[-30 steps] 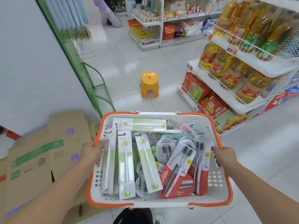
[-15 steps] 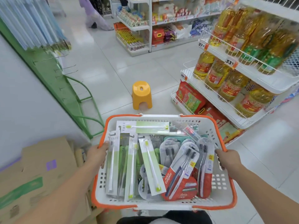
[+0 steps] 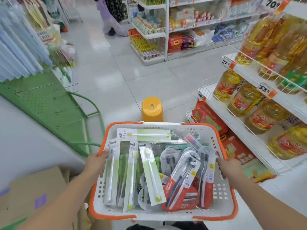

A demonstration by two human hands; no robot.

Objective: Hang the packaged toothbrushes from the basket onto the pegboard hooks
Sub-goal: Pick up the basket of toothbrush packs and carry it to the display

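We see a pale tiled floor point(image 3: 126, 77) running down the aisle. On it stands a yellow stool point(image 3: 152, 109), just beyond the basket. At the left the green rack point(image 3: 49, 103) sets its curved feet on the tiles, with flattened cardboard point(image 3: 36, 193) lying near its base. At the right white shelves point(image 3: 259, 143) carry oil bottles point(image 3: 240, 98), with red bags point(image 3: 207, 117) on the lowest tier.

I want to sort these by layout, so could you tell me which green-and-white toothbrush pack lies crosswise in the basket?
The pack along the far wall: its brush runs left to right, the others point front to back.
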